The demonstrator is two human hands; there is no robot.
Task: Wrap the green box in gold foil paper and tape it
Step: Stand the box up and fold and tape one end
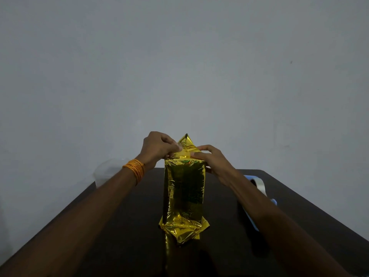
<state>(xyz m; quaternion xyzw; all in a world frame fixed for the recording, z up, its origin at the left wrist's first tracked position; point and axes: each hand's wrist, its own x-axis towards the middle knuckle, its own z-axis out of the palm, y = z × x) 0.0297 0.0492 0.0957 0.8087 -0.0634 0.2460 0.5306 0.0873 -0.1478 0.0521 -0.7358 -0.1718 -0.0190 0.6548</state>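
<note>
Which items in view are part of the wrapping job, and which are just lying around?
Job:
- gold foil paper, a standing parcel
- left hand and right hand, pinching its top fold
- tape roll, on the table by the right forearm

Lying about:
- clear plastic container, behind the left wrist

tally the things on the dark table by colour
gold: 1, the tall gold foil-wrapped box
clear: 1, the clear plastic container at the far left edge
white and blue: 1, the white tape roll with blue trim, partly hidden
total: 3
</note>
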